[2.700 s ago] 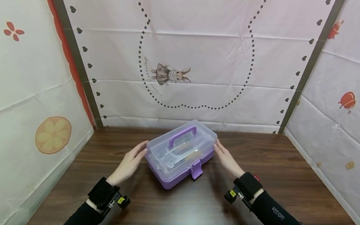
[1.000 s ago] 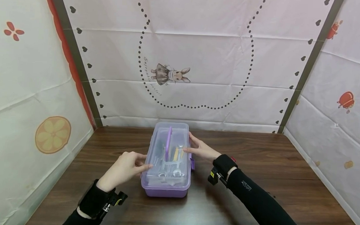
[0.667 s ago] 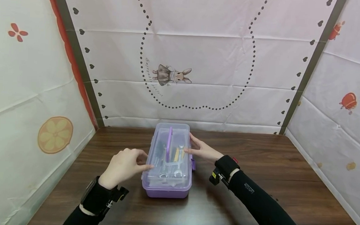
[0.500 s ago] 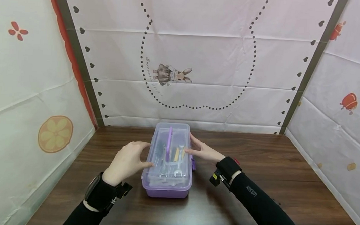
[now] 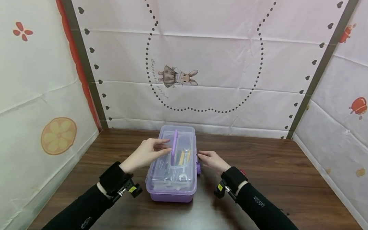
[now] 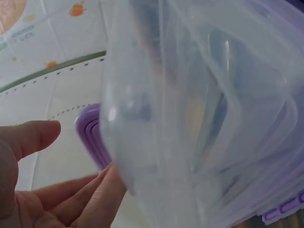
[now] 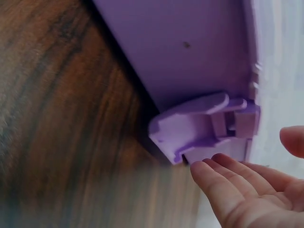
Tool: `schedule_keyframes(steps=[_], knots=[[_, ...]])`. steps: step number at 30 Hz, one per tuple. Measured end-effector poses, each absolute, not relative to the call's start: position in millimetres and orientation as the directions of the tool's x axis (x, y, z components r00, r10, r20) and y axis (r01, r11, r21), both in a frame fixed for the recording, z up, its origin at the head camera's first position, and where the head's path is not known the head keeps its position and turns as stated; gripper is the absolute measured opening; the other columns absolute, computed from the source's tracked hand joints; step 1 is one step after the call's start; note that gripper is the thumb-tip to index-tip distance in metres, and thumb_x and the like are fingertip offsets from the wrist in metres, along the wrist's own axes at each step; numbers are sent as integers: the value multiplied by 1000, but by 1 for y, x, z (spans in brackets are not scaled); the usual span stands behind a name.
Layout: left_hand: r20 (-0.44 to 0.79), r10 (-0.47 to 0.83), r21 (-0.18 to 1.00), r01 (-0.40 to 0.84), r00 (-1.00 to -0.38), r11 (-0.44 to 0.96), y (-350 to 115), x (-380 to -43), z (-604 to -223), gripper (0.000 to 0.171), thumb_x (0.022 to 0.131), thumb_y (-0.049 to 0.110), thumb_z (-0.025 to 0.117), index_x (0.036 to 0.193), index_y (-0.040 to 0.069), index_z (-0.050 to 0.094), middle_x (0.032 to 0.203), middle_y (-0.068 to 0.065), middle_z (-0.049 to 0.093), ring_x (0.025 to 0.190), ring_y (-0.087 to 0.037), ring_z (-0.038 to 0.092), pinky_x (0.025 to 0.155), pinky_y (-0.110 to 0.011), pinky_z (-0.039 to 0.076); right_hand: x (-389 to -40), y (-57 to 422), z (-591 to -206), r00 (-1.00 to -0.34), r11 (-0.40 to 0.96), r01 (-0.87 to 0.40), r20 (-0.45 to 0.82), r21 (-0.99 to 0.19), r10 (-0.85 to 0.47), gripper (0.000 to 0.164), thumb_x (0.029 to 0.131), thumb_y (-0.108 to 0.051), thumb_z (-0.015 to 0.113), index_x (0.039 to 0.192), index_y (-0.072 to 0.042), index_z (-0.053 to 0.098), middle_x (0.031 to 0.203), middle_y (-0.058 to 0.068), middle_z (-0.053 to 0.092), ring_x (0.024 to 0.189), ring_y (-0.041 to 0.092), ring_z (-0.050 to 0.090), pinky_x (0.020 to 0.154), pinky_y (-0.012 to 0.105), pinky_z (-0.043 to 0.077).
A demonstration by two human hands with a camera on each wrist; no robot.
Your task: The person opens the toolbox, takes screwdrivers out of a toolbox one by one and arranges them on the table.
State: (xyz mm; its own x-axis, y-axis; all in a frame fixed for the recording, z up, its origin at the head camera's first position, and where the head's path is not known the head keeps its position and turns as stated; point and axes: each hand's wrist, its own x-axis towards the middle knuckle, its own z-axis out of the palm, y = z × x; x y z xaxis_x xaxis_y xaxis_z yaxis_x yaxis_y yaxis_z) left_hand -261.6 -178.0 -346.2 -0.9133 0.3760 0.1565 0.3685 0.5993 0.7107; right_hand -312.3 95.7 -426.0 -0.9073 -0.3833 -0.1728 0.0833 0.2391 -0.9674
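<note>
A toolbox (image 5: 172, 197) with a purple base and a clear lid stands lengthwise on the table, lid down. Wrenches (image 5: 182, 177) and yellow-handled items (image 5: 181, 157) show through the lid. My left hand (image 5: 148, 154) is over the lid beside the purple carrying handle (image 5: 174, 147); in the left wrist view, thumb and fingers are spread near the handle (image 6: 90, 130) without gripping it. My right hand (image 5: 213, 161) is at the box's right side, fingers extended. In the right wrist view its fingertips are close to the latch (image 7: 187, 130), which juts outward; whether they touch, I cannot tell.
Dark wood-grain table (image 5: 262, 166) surrounds the box. A white printed cloth (image 5: 205, 61) hangs behind it near the table's back edge, with cloth walls (image 5: 340, 135) on both sides.
The toolbox turned from a diagonal to a lengthwise position. My left hand then moved from its left edge to the handle. My right hand left the lid's edge and lowered towards the latch.
</note>
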Motion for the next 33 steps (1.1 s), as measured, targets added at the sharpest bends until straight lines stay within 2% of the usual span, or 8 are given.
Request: schedule_keyframes(steps=[5, 8, 15, 19, 22, 24, 29, 33], knots=[[164, 421, 732, 397, -892, 554, -174, -264, -347, 60, 98, 25, 62, 145, -6, 43, 118, -21, 71, 108, -32, 69, 86, -38, 58, -310, 89, -430, -915, 273, 46, -150, -961, -374, 39, 105, -8, 43, 135, 14, 50, 136, 28, 57, 119, 24, 61, 106, 47, 46], [170, 436, 739, 407, -884, 537, -170, -265, -347, 58, 98, 23, 62, 145, -6, 43, 120, -21, 69, 110, -31, 68, 87, -38, 58, -310, 87, -430, -927, 289, 52, -153, -956, -341, 36, 105, -8, 45, 130, 14, 56, 124, 24, 65, 99, 13, 62, 99, 39, 52], [128, 429, 791, 353, -894, 500, -167, -269, -347, 59, 95, 17, 66, 144, -6, 44, 127, -24, 65, 112, -31, 67, 89, -36, 57, -310, 84, -431, -947, 329, 68, -165, -942, -276, 34, 104, -9, 46, 128, 12, 59, 128, 24, 64, 111, 20, 64, 100, 40, 52], [70, 438, 837, 292, -896, 463, -168, -271, -347, 64, 94, 16, 67, 147, -5, 40, 123, -25, 67, 108, -29, 69, 89, -40, 57, -309, 82, -430, -956, 371, 24, -129, -928, -262, 33, 103, -8, 47, 125, 12, 62, 118, 21, 69, 96, 15, 63, 86, 30, 56], [18, 449, 875, 231, -893, 425, -168, -273, -347, 67, 94, 15, 66, 150, -6, 34, 122, -26, 66, 104, -26, 69, 90, -43, 56, -307, 82, -429, -964, 422, -11, -103, -907, -247, 33, 102, -9, 47, 123, 11, 64, 108, 17, 70, 84, 13, 58, 71, 21, 49], [-13, 451, 896, 191, -892, 402, -167, -274, -347, 68, 95, 13, 65, 151, -6, 31, 123, -27, 64, 104, -23, 68, 91, -41, 56, -306, 81, -428, -968, 456, -22, -95, -890, -231, 34, 101, -10, 48, 122, 10, 65, 108, 15, 70, 82, 13, 56, 67, 18, 44], [-43, 450, 915, 145, -892, 376, -166, -274, -347, 70, 97, 12, 63, 153, -6, 25, 125, -28, 60, 104, -20, 67, 90, -31, 57, -303, 79, -426, -971, 506, -47, -79, -861, -224, 35, 100, -12, 48, 122, 8, 66, 112, 14, 69, 85, 14, 57, 67, 19, 43], [-37, 452, 916, 151, -891, 373, -168, -273, -346, 71, 97, 12, 63, 153, -7, 24, 125, -29, 61, 102, -19, 68, 90, -33, 57, -302, 76, -427, -973, 514, -58, -68, -856, -222, 34, 100, -12, 48, 123, 8, 65, 117, 18, 69, 92, 17, 59, 76, 25, 48]])
